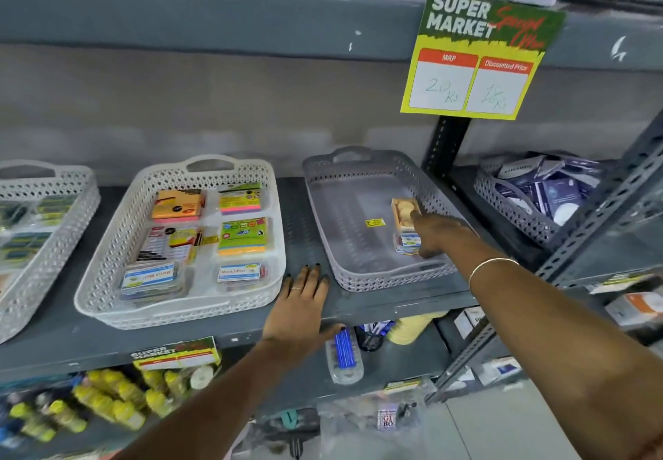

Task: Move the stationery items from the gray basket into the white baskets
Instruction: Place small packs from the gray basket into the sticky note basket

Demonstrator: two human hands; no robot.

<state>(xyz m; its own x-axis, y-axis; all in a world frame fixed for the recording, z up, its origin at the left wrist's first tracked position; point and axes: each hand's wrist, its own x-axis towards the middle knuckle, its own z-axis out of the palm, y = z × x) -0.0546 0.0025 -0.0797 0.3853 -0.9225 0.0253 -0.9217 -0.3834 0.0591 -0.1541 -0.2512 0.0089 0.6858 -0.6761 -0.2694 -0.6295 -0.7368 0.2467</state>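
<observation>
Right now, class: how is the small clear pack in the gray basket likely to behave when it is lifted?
The clear pack is small beside the right hand, so probably light. Its glossy plastic looks rigid but may be slippery. It is the only pack in the gray basket, so it should come out without snagging.

The gray basket [362, 187] and the white basket [118, 244] look like moulded plastic with perforated lattice walls and smooth matt floors. The shelf [301, 237] appears to be painted metal, matt grey, chipped in spots along its upper edge. The sticky-note packs [242, 237] sit in glossy clear wrap. The small box [405, 224] seems a clear shiny plastic case with a paper label. The price sign [477, 54] looks like printed card, slightly glossy
</observation>
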